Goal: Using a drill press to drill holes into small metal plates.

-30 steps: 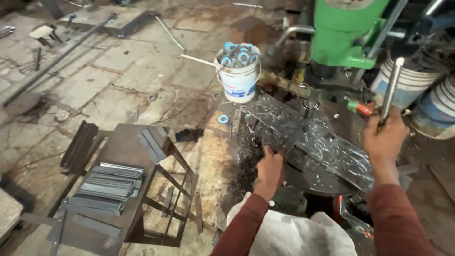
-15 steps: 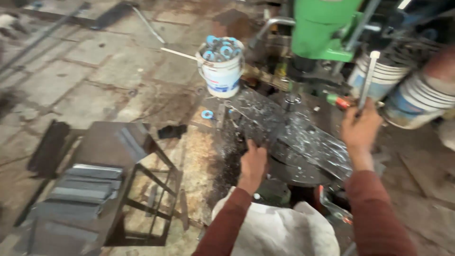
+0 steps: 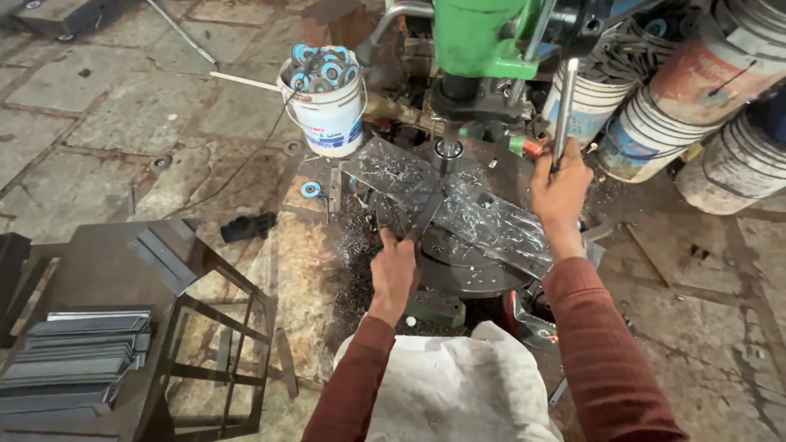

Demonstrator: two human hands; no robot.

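My left hand (image 3: 394,268) grips one end of a flat dark metal strip (image 3: 427,214) that lies on the round drill table (image 3: 471,266), its far end under the drill chuck (image 3: 447,153). Higher up, my right hand (image 3: 560,185) is closed around the steel feed lever (image 3: 564,106) of the green drill press (image 3: 479,37). A large shiny metal plate (image 3: 483,209) covered in metal chips lies across the table under the strip.
A white bucket (image 3: 329,94) full of round blue-and-silver parts stands left of the press. Several stacked buckets (image 3: 696,90) crowd the right. A dark metal stand (image 3: 176,270) with a stack of flat metal strips (image 3: 78,352) sits at lower left. White cloth (image 3: 450,389) covers my lap.
My left hand has moved forward and taken hold of the dark strip under the chuck. My right hand stays on the feed lever. The view has moved closer to the press.
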